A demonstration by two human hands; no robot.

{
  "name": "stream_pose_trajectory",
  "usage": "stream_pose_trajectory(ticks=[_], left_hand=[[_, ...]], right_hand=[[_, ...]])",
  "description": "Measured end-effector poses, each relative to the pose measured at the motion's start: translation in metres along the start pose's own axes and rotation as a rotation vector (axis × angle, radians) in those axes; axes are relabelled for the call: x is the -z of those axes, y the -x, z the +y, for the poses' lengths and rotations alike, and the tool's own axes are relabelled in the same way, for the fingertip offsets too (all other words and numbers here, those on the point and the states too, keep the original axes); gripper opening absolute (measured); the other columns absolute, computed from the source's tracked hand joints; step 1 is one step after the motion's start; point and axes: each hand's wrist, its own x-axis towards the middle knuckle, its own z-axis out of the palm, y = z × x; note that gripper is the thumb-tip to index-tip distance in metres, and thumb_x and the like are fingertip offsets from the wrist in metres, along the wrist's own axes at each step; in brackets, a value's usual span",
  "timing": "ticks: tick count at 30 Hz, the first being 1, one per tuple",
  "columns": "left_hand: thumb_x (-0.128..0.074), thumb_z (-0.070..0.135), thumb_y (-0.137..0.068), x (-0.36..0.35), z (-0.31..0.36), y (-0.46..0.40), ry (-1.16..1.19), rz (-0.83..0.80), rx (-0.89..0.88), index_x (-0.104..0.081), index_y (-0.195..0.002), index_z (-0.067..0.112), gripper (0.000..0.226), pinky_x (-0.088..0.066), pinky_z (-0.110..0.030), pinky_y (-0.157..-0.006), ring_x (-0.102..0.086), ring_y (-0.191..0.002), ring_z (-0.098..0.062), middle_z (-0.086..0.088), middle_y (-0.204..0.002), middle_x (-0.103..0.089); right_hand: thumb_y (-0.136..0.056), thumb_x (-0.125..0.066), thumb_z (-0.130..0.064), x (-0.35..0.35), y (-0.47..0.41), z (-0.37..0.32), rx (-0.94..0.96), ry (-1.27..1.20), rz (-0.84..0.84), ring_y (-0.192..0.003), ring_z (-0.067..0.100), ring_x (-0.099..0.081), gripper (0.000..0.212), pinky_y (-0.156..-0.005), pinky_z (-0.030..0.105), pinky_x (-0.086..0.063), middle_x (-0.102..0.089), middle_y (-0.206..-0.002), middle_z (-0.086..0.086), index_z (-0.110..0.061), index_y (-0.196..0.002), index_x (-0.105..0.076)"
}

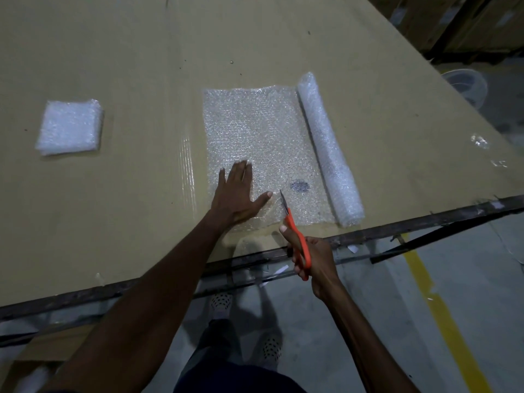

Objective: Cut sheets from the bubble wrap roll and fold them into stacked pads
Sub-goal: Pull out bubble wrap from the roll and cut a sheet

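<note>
Scissors [295, 234] with orange handles sit gripped in the right hand [313, 262], blades entering the near edge of the unrolled bubble wrap sheet [255, 131], left hand [236, 194] spread flat on it, roll [326, 146] rightward, folded pad [69, 126] far left on the cardboard-topped table [127, 66]

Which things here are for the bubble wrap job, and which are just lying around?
For the job: roll, unrolled sheet, scissors in right hand, left hand flat on sheet, folded pad.

Lying around: plastic scrap, fan, boxes.
</note>
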Motion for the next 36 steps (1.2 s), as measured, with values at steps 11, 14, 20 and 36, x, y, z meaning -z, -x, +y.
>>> stream_pose_trajectory(ticks=[11, 14, 20, 36], left_hand=[[-0.022, 0.078, -0.092, -0.009, -0.014, -0.003, 0.012, -0.031, -0.011, -0.001, -0.158, 0.006, 0.1, 0.007, -0.048, -0.123, 0.009, -0.153, -0.021, -0.01, -0.167, 0.007], [-0.019, 0.08, -0.091, -0.009, -0.014, -0.003, 0.002, -0.033, -0.007, -0.002, -0.158, 0.006, 0.101, 0.006, -0.047, -0.123, 0.009, -0.153, -0.021, -0.01, -0.167, 0.006], [-0.019, 0.081, -0.089, -0.01, -0.015, -0.003, 0.02, -0.023, -0.009, -0.003, -0.159, 0.006, 0.103, 0.005, -0.048, -0.123, 0.007, -0.154, -0.022, -0.01, -0.167, 0.005], [-0.017, 0.083, -0.087, -0.011, -0.015, -0.003, 0.015, -0.008, -0.007, -0.004, -0.159, 0.006, 0.105, 0.002, -0.048, -0.124, 0.005, -0.154, -0.021, -0.009, -0.167, 0.002]], right_hand=[[-0.073, -0.089, -0.044, 0.003, -0.007, 0.006, 0.006, 0.018, 0.018, -0.036, 0.018, -0.04, 0.047, -0.036, 0.019, -0.025, -0.05, -0.055, 0.013, -0.009, -0.068, -0.059], [-0.073, -0.089, -0.047, -0.002, -0.01, -0.002, 0.001, 0.01, 0.012, -0.036, 0.017, -0.042, 0.049, -0.035, 0.019, -0.027, -0.053, -0.054, 0.01, -0.007, -0.073, -0.061], [-0.074, -0.089, -0.041, -0.002, -0.014, -0.003, 0.008, 0.009, 0.009, -0.036, 0.015, -0.042, 0.045, -0.035, 0.019, -0.028, -0.055, -0.057, 0.012, -0.006, -0.075, -0.062], [-0.073, -0.089, -0.046, -0.005, -0.022, -0.01, 0.003, 0.011, 0.001, -0.036, 0.016, -0.042, 0.046, -0.037, 0.019, -0.028, -0.053, -0.05, 0.007, -0.01, -0.069, -0.061]])
